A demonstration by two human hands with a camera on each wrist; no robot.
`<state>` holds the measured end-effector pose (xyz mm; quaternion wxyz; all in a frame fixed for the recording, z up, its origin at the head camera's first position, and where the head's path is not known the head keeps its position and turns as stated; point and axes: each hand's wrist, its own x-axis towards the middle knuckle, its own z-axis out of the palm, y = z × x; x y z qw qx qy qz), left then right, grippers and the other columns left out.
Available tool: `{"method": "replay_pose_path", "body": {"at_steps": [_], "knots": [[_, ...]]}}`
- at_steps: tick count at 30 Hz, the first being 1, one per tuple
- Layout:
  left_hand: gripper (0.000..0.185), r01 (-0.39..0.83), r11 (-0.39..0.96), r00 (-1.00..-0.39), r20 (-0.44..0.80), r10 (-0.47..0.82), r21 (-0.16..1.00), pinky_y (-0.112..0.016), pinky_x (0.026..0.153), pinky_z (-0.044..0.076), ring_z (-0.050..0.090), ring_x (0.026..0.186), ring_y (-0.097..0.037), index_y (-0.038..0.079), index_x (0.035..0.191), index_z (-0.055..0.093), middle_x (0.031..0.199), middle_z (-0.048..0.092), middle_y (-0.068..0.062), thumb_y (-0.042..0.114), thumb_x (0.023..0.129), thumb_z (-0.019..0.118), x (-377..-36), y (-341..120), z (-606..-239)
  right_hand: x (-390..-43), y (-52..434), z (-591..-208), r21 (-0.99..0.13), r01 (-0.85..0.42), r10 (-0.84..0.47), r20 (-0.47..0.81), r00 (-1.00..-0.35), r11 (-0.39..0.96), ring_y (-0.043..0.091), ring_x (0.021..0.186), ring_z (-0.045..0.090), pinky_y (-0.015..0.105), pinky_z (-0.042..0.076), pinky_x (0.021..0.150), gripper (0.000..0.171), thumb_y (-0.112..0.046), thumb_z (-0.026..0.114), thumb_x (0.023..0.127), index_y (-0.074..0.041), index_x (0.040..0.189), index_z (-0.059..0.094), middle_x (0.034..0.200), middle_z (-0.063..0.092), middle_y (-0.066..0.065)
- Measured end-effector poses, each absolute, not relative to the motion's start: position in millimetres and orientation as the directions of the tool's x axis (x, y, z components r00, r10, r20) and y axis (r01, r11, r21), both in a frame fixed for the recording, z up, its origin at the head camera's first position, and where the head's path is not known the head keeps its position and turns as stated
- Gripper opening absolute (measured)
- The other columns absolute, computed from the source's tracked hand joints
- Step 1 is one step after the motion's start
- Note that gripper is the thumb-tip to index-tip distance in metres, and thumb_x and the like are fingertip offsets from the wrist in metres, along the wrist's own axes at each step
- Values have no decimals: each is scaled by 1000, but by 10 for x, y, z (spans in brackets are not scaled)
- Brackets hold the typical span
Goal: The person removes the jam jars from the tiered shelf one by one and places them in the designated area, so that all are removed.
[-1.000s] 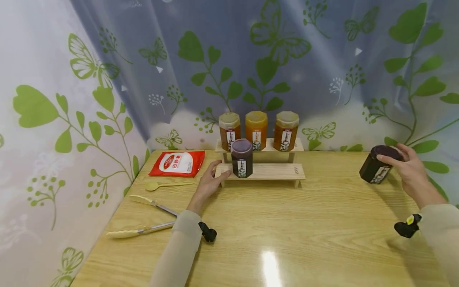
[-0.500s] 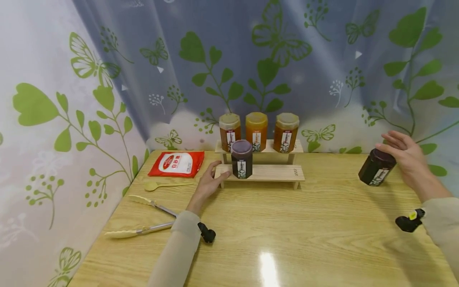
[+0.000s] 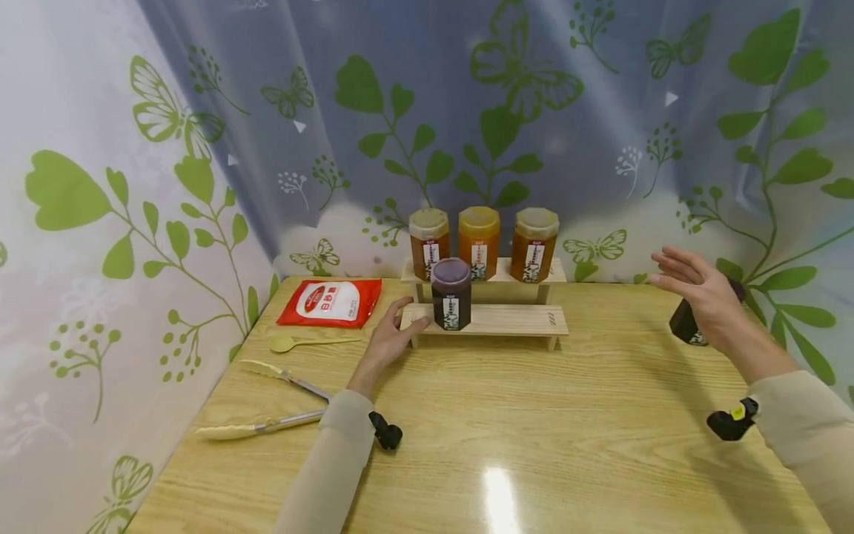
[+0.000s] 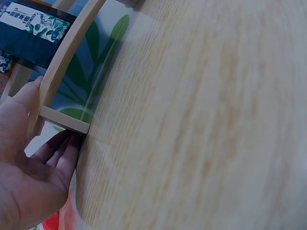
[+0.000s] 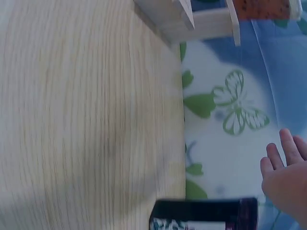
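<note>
Head view, left hand [image 3: 387, 345]: grips the left end of the two-tier wooden stand [image 3: 514, 317], thumb over the lower tier.
Head view, right hand [image 3: 707, 300]: raised in front of the right-hand dark jar [image 3: 683, 324], partly hiding it; fingers extended, slightly spread.
Head view, lower tier: one purple-lidded jar [image 3: 451, 302]; three amber jars [image 3: 478, 248] behind, on the upper tier.
Left wrist view, grip: thumb against the plank, fingers curled at the leg.
Right wrist view, fingers: spread; right-hand dark jar at the lower edge, apart from them.
</note>
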<state>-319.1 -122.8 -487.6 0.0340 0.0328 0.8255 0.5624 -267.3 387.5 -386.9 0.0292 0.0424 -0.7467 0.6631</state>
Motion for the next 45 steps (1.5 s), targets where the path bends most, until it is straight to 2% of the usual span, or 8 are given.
{"method": "replay_pose_path", "body": {"at_steps": [4, 12, 18, 25, 31, 34, 40, 45], "knots": [[70, 19, 344, -995, -15, 98, 939, -55, 112, 42, 52, 140, -36, 29, 157, 41, 153, 53, -17, 45, 97, 73, -3190, -1227, -4873, -2686, 3696, -3878, -983, -108, -71, 98, -993, 146, 19, 155, 23, 58, -13, 123, 69, -18, 63, 106, -24, 165, 27, 158, 43, -9], [70, 18, 332, -994, -19, 109, 943, -53, 108, 46, 59, 132, -34, 28, 158, 40, 147, 59, -16, 44, 98, 72, -3183, -1231, -4867, -2693, 3368, -4009, -972, -134, -186, 98, -978, 191, -4, 127, 48, 60, 15, 121, 66, -18, 60, 108, -21, 165, 28, 156, 43, -5], [71, 30, 353, -994, -7, 105, 935, -55, 111, 43, 53, 138, -36, 28, 158, 40, 152, 54, -18, 46, 98, 72, -3207, -1228, -4869, -2724, 3123, -4091, -969, -127, -215, 80, -973, 213, 3, 133, 45, 32, 37, 109, 64, -21, 60, 108, -16, 164, 29, 162, 38, 7], [70, 20, 345, -994, -18, 107, 939, -55, 111, 43, 54, 137, -37, 28, 158, 40, 150, 56, -19, 44, 99, 71, -3203, -1228, -4875, -2760, 2854, -4125, -975, -114, -201, 75, -977, 192, 34, 152, 29, 47, 30, 118, 66, -25, 65, 105, -8, 161, 34, 164, 34, 16], [68, 27, 361, -996, -7, 93, 932, -54, 110, 44, 55, 136, -35, 30, 157, 42, 149, 57, -17, 44, 98, 72, -3184, -1221, -4867, -2751, 2725, -4203, -976, -160, -122, 142, -982, 149, 23, 136, 46, 16, 45, 98, 58, -20, 69, 103, -2, 153, 46, 145, 53, 6], [68, 27, 363, -996, -7, 92, 931, -54, 109, 45, 58, 133, -35, 29, 157, 42, 147, 58, -18, 44, 98, 73, -3185, -1222, -4868, -2755, 2665, -4253, -980, -151, -135, 134, -982, 130, 18, 130, 50, 16, 45, 97, 57, -20, 69, 103, -1, 152, 47, 139, 56, 3], [69, 24, 363, -996, -10, 93, 931, -55, 110, 44, 54, 138, -36, 30, 157, 42, 151, 55, -18, 47, 97, 72, -3175, -1219, -4864, -2780, 2523, -4321, -984, -131, -222, 103, -970, 118, 32, 143, 40, 20, 41, 103, 59, -22, 67, 104, -3, 155, 43, 153, 48, 13], [70, 8, 357, -996, -26, 90, 934, -57, 114, 40, 45, 145, -38, 30, 157, 42, 158, 47, -19, 48, 96, 73, -3171, -1227, -4858, -2818, 2358, -4359, -985, -147, -272, 117, -955, 94, 27, 143, 43, 19, 44, 104, 60, -18, 66, 104, -2, 156, 40, 156, 47, 15]]}}
